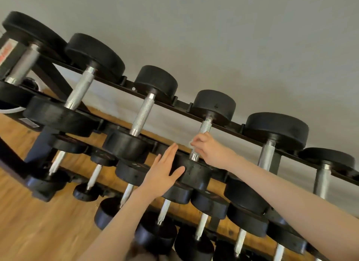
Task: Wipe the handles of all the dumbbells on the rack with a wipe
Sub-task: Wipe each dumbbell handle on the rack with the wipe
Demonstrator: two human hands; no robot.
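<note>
The dumbbell [202, 144] lies fourth from the left on the top tier of the rack [165, 103]. Its handle [205, 127] is gripped by the right hand [210, 151] through a wipe [191, 144]. Its near head is touched by the flat, open-fingered left hand [164, 175].

Illumination is even, soft daylight. Chrome handles [80, 87] show mild glare. The lower floor [29, 222] region exhibits motion blur; wide-angle distortion tilts the frame edges.
</note>
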